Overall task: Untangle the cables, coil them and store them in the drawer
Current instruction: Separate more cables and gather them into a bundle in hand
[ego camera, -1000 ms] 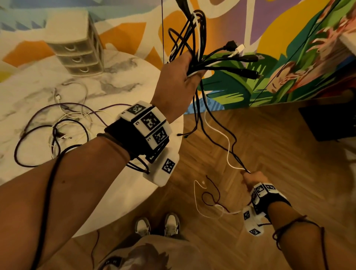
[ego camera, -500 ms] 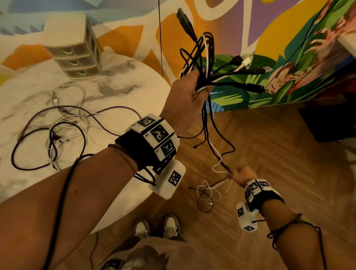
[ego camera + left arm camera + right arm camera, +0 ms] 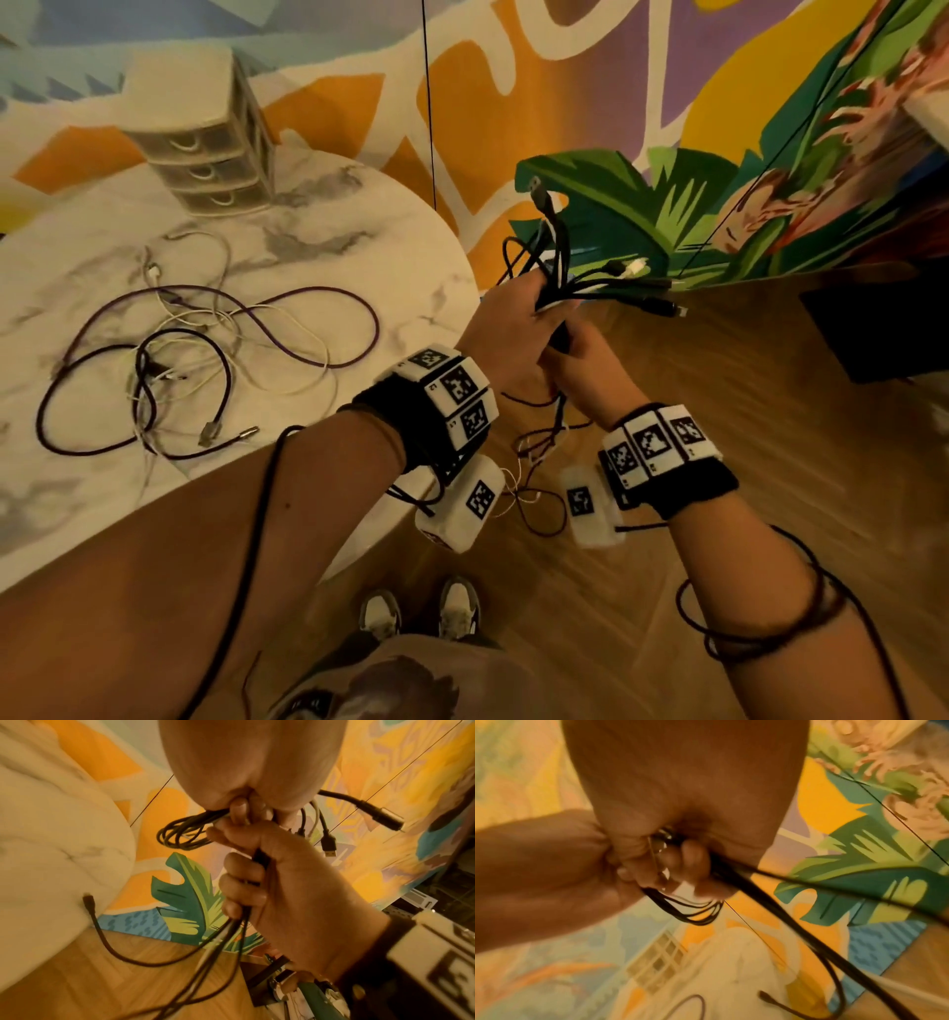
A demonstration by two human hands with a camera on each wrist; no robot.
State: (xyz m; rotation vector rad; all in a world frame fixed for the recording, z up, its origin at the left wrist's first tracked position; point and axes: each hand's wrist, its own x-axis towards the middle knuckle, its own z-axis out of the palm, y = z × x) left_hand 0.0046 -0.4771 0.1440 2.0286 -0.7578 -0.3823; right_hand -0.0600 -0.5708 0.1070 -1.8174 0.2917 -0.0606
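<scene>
- Since the earlier frames, the right hand has risen from low over the floor, where it pulled on hanging strands, to meet the left hand; the left hand has come down from its raised position, so both hands now touch in front of the person.
- Left-hand fingers are curled tight round the cable bundle, holding a handful of black and white leads.
- Beyond those fingers, several plug ends fan out toward the painted wall, and one black plug sticks up above the fist.
- A small loop of dark cable bulges out beside the left fingertips.
- Right-hand fingers are closed round the same bundle just below the left fist, with the strands running through the palm.
- Below the right fingers, loose tails of black and white lead hang toward the wooden floor.
- Well away from both sets of fingers, on the person's left, a second tangle of purple, black and white cables lies on the marble table.
- Farther off still, a small drawer unit stands at the table's far edge, its three drawers closed.
- Two shoes show on the floor below the wrists.
</scene>
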